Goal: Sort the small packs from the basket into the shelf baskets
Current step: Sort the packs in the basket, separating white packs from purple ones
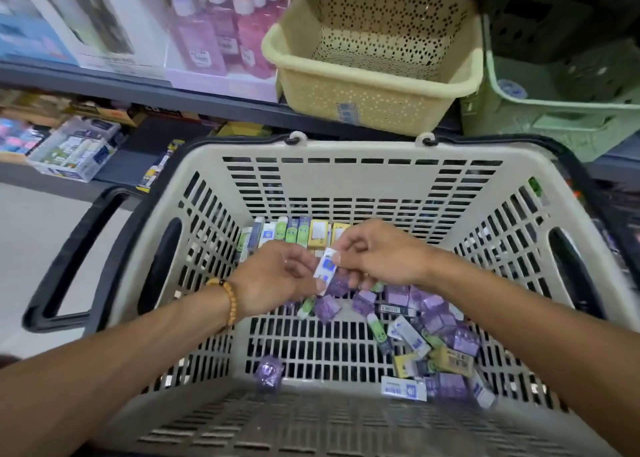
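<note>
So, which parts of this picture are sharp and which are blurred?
Head view: the hands and the white-and-blue pack are fairly sharp; the bottles on the upper left shelf are blurred; the shopping basket rim bends from wide-angle distortion.

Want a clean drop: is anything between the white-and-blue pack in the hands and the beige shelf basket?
Nothing visible. The white-and-blue pack sits above the shopping basket's floor; the beige shelf basket beyond its far wall is open-topped and looks empty.
</note>
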A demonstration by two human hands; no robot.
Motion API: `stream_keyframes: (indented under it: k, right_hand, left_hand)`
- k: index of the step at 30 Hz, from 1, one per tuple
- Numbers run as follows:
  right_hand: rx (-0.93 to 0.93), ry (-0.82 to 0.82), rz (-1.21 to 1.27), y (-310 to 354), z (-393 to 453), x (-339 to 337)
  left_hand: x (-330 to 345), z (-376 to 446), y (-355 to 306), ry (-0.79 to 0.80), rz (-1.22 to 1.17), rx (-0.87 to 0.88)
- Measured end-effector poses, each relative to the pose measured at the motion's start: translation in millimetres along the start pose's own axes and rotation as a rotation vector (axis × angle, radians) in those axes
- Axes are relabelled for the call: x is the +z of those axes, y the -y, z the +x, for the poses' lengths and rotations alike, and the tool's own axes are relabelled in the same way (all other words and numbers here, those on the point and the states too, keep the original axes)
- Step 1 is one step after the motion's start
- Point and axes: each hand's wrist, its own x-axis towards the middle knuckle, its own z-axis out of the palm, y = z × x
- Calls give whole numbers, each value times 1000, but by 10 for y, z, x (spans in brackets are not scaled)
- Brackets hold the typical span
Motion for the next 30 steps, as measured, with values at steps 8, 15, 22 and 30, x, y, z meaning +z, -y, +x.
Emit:
stream_keyframes:
  k: [8, 15, 22, 30]
  right_hand:
    - [-40, -126, -28, -194, -440, -374]
    - [-118, -138, -63, -124, -585, -493]
    - [-155, -183, -122, -78, -569, -638]
    - [-173, -263, -83, -94, -590, -753]
  left_hand:
    - [254, 230, 401, 37, 1025, 135]
    - [446, 327, 541, -37, 1280, 256]
    - [307, 101, 360, 213, 1011, 177]
    - [1196, 314, -63, 387, 922, 446]
